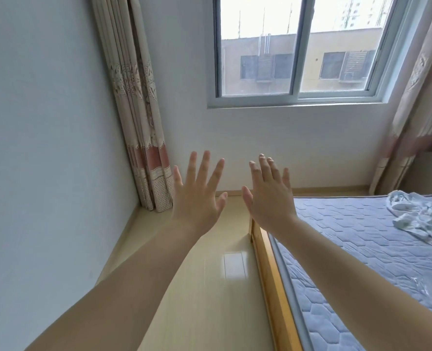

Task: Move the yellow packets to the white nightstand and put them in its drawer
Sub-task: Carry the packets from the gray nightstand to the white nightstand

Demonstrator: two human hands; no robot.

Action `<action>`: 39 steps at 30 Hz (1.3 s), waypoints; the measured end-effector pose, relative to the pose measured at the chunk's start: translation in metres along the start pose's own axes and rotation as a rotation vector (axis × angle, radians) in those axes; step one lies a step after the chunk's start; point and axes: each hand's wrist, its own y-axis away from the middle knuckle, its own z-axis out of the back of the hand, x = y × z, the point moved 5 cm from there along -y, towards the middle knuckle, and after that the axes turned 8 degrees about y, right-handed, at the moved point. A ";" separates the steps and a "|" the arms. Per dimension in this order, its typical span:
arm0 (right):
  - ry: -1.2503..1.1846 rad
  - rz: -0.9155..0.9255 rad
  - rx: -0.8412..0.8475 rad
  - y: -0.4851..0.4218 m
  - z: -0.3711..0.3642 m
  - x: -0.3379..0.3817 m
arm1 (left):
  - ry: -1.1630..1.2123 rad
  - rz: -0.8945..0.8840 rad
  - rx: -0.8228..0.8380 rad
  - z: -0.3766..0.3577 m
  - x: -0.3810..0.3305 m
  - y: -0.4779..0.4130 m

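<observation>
Both bare forearms reach forward, side by side and apart. The left hand (197, 196) is raised with its back to the camera, fingers straight and spread, holding nothing. Just to its right, the right hand (269, 198) is raised likewise, fingers straight and closer together, also empty.

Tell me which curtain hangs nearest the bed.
The right curtain, past the blue mattress; the left curtain hangs in the corner across the floor.

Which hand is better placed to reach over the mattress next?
Right, probably: the right hand is on the mattress side, open and empty; the left hand is over the floor, nearer the curtain. No packets or nightstand in view.
</observation>
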 end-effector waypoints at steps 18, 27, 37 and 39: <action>0.077 -0.122 0.078 -0.405 -0.288 0.028 | 0.019 -0.061 0.154 -0.275 0.225 -0.392; 0.139 -0.272 0.131 -0.552 -0.393 -0.037 | 0.126 -0.252 0.237 -0.390 0.234 -0.583; 0.100 -0.400 0.135 -0.738 -0.546 -0.163 | 0.150 -0.349 0.300 -0.538 0.206 -0.809; 0.113 -0.408 0.141 -0.775 -0.571 -0.191 | 0.157 -0.355 0.299 -0.562 0.199 -0.858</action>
